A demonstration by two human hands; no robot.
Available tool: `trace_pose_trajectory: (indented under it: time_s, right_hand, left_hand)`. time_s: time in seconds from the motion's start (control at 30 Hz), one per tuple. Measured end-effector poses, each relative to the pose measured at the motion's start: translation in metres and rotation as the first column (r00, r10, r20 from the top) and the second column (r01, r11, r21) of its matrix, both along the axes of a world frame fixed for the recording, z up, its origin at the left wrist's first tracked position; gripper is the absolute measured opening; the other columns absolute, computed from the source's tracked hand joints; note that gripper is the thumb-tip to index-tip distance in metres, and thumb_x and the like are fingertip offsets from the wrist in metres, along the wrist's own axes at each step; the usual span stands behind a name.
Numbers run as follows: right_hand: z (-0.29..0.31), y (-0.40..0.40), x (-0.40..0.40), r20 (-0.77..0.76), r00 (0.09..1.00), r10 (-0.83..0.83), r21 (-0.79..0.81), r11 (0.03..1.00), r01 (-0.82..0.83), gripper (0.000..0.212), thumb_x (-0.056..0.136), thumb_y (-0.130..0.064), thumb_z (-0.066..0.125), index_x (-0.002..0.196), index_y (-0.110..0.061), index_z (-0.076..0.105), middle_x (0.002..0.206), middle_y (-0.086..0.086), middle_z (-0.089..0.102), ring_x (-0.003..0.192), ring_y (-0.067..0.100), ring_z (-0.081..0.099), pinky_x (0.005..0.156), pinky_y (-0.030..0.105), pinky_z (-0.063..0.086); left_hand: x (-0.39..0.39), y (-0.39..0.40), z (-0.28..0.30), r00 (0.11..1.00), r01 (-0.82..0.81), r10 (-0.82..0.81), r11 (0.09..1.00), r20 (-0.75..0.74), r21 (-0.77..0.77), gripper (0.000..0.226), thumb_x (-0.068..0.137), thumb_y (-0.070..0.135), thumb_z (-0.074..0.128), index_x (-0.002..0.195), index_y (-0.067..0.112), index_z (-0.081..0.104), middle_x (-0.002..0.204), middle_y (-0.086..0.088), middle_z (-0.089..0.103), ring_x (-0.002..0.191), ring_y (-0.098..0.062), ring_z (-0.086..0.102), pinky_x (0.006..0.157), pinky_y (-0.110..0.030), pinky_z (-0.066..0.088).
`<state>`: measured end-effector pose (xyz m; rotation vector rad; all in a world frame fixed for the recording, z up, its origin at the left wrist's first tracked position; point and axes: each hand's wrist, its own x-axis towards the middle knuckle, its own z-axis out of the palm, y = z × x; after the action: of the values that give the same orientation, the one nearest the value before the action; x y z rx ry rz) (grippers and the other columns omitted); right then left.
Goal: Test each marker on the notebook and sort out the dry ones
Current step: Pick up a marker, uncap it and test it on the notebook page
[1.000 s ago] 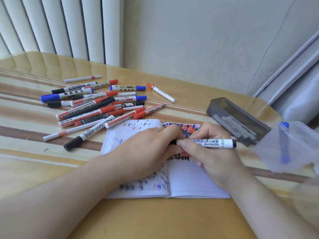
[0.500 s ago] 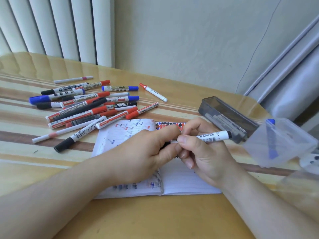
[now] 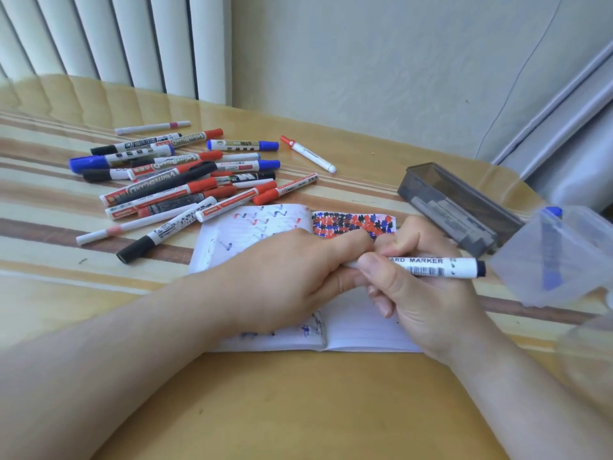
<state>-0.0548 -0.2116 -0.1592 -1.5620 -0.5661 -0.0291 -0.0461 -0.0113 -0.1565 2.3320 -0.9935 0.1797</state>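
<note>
Table (image 3: 298,410): glossy, striped, carries everything. Open notebook (image 3: 365,330) lies under your two hands, upper pages crowded with red, blue and black test marks, lower right page largely blank.

Pile of markers (image 3: 175,180), well left of the notebook: mostly capped, red, blue and black, crossing one another. One red-capped marker (image 3: 306,153) lies apart, beyond the pile.

Your left hand (image 3: 292,277) is curled over the near end of the white marker (image 3: 434,265); that end and any cap are hidden, so you likely grip the cap, but it cannot be confirmed. Your right hand (image 3: 428,293) wraps the barrel, thumb on top, fingers (image 3: 381,303) curled beneath. The marker lies level, just above the notebook, dark end pointing right.

Step in hand, as judged: uncapping. Pull straight along the barrel without twisting sideways; keep the cap in your left palm so it is not lost in the pile. Then aim for the blank lower right page, where a faint line will show honestly.

Containers, right side. Dark translucent box (image 3: 457,207): long, open-topped, something pale lying along the bottom, too murky to name. Clear plastic tub (image 3: 570,280), nearest the right edge, blurred: holds one blue marker (image 3: 550,247) standing on end, leaning on the wall. Which one takes the dry markers cannot be told
</note>
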Motion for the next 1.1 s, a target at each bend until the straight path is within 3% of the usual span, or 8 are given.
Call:
trace_pose_trajectory:
  time_s: [0.1, 0.2, 0.27, 0.43, 0.57, 0.7, 0.87, 1.1]
  right_hand:
    - [0.002, -0.002, 0.002, 0.008, 0.999, -0.052, -0.033, 0.998, 0.053, 0.015, 0.081, -0.027, 0.076, 0.080, -0.030, 0.062, 0.064, 0.002, 0.065, 0.047, 0.021, 0.051, 0.051, 0.031, 0.043]
    - [0.022, -0.016, 0.012, -0.026, 0.994, -0.109, 0.036, 0.993, 0.110, 0.009, 0.078, -0.024, 0.072, 0.078, -0.024, 0.063, 0.058, 0.005, 0.056, 0.046, 0.022, 0.047, 0.048, 0.027, 0.038]
    - [0.039, -0.030, 0.018, -0.021, 0.992, -0.121, -0.023, 0.992, 0.121, 0.006, 0.080, -0.023, 0.071, 0.081, -0.023, 0.065, 0.061, 0.008, 0.056, 0.048, 0.024, 0.049, 0.047, 0.028, 0.039]
    - [0.025, -0.045, 0.025, -0.106, 0.986, -0.131, -0.319, 0.943, 0.091, 0.010, 0.083, -0.018, 0.079, 0.080, -0.022, 0.071, 0.063, 0.002, 0.062, 0.055, 0.015, 0.054, 0.054, 0.028, 0.043]
    - [0.001, -0.043, 0.019, -0.108, 0.976, -0.186, -0.305, 0.941, 0.146, 0.009, 0.077, -0.016, 0.073, 0.074, -0.015, 0.065, 0.059, -0.004, 0.059, 0.052, 0.007, 0.047, 0.048, 0.020, 0.038]
    - [-0.004, -0.046, 0.021, -0.123, 0.974, -0.192, -0.335, 0.932, 0.141, 0.025, 0.084, -0.002, 0.079, 0.074, -0.016, 0.060, 0.060, 0.000, 0.058, 0.052, 0.015, 0.047, 0.048, 0.027, 0.038]
    - [-0.005, -0.045, 0.019, -0.137, 0.959, -0.248, -0.402, 0.899, 0.175, 0.025, 0.071, -0.030, 0.080, 0.071, -0.015, 0.059, 0.057, 0.010, 0.055, 0.053, 0.023, 0.044, 0.048, 0.038, 0.033]
    - [-0.005, -0.042, 0.021, -0.154, 0.950, -0.273, -0.371, 0.907, 0.201, 0.021, 0.073, -0.021, 0.074, 0.070, -0.011, 0.055, 0.055, 0.014, 0.054, 0.052, 0.024, 0.047, 0.048, 0.037, 0.036]
  left_hand:
    - [0.004, 0.004, -0.001, 0.997, -0.057, 0.057, 0.998, -0.051, 0.010, 0.051, 0.092, 0.068, 0.048, 0.129, 0.034, 0.041, 0.074, 0.014, 0.058, 0.071, -0.007, 0.053, 0.061, -0.027, 0.039]
    - [0.004, 0.011, -0.007, 0.986, -0.167, 0.167, 0.985, 0.010, 0.052, 0.084, 0.078, 0.085, 0.055, 0.145, 0.041, 0.028, 0.112, 0.029, 0.052, 0.106, -0.001, 0.050, 0.083, -0.023, 0.039]
    - [0.002, 0.008, -0.010, 0.969, -0.249, 0.244, 0.960, 0.046, 0.132, 0.082, 0.073, 0.088, 0.052, 0.142, 0.050, 0.031, 0.122, 0.016, 0.047, 0.118, -0.012, 0.046, 0.095, -0.028, 0.039]
    - [0.006, 0.003, -0.013, 0.957, -0.287, 0.288, 0.897, 0.048, 0.337, 0.070, 0.073, 0.090, 0.047, 0.134, 0.057, 0.042, 0.100, 0.006, 0.031, 0.105, -0.019, 0.041, 0.084, -0.029, 0.032]
    - [0.005, 0.003, -0.012, 0.957, -0.277, 0.290, 0.896, 0.014, 0.347, 0.071, 0.072, 0.091, 0.049, 0.134, 0.059, 0.041, 0.099, 0.008, 0.031, 0.107, -0.017, 0.041, 0.086, -0.029, 0.032]
    - [0.007, 0.003, -0.010, 0.956, -0.280, 0.293, 0.892, 0.017, 0.356, 0.072, 0.070, 0.092, 0.046, 0.134, 0.060, 0.040, 0.097, 0.012, 0.030, 0.103, -0.014, 0.039, 0.082, -0.027, 0.027]
    - [0.004, 0.003, -0.007, 0.955, -0.271, 0.297, 0.894, -0.018, 0.357, 0.072, 0.069, 0.092, 0.046, 0.134, 0.060, 0.041, 0.097, 0.013, 0.030, 0.104, -0.014, 0.040, 0.083, -0.028, 0.031]
    - [0.004, 0.003, -0.007, 0.955, -0.268, 0.294, 0.900, -0.025, 0.343, 0.071, 0.070, 0.091, 0.048, 0.133, 0.060, 0.041, 0.097, 0.014, 0.030, 0.104, -0.014, 0.039, 0.082, -0.027, 0.029]
